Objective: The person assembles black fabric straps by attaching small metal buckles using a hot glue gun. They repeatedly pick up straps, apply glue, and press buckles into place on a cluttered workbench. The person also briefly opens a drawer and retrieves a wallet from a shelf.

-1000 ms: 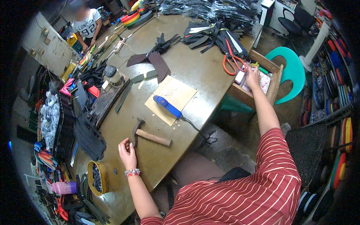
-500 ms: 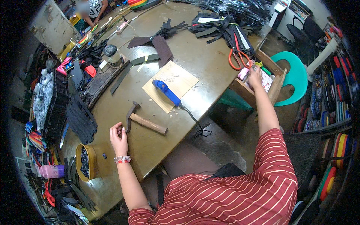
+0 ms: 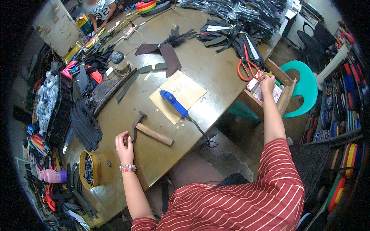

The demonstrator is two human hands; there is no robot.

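Note:
My left hand [image 3: 124, 148] rests on the table beside a wooden-handled hammer [image 3: 154, 133], its fingers loosely curled and apart, holding nothing. Over at the right, my right hand [image 3: 266, 85] reaches into an open wooden drawer [image 3: 289, 99]. Its fingers are closed, and whatever they grip is hidden. Inside the drawer, a pink-edged item [image 3: 254, 81] and a patterned white item [image 3: 276, 93] lie by the hand. Orange-handled scissors [image 3: 244, 72] lie at the table edge just above. A blue corded hand tool [image 3: 173, 103] rests on a pale board [image 3: 189, 92].
A yellow tub [image 3: 96, 173] of small dark pieces stands left of my forearm. Black straps [image 3: 85, 125] and a jar [image 3: 120, 63] are farther back. Strap bundles [image 3: 229, 36] lie at the far right. A green chair [image 3: 308, 96] stands beyond the drawer; another person [image 3: 101, 13] is at the far left.
My right hand has shifted slightly within the drawer, its fingers now drawn closer together. The whole view has moved a little; my left hand stays beside the hammer.

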